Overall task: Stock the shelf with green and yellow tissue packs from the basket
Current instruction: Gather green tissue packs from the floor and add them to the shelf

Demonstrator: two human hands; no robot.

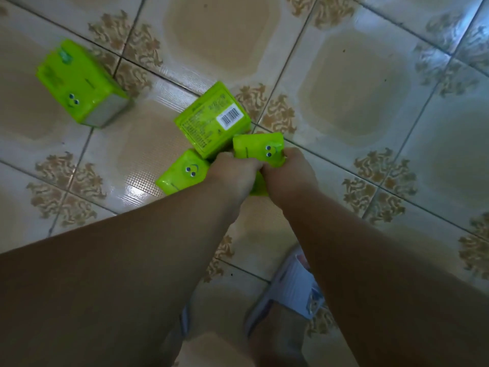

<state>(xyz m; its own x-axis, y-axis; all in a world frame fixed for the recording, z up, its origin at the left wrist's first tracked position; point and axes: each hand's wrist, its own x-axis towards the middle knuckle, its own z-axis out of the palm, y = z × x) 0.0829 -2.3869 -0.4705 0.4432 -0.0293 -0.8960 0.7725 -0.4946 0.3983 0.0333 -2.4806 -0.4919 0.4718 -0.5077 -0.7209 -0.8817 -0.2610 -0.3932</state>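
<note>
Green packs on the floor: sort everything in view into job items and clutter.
Job items:
- lone green pack, far left
- barcode pack
- face pack beside left hand
- face pack by right hand

Lying about:
- white printed packet near the feet
- tiled floor

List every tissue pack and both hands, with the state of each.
Far green pack: alone on the tiled floor, untouched.
Barcode pack: barcode face up, leaning on the packs by the hands.
Left smiley pack: at the left hand; grip hidden.
Right smiley pack: held in the right hand.
Left hand: fingers curled, contact hidden.
Right hand: grips the pack.
</note>
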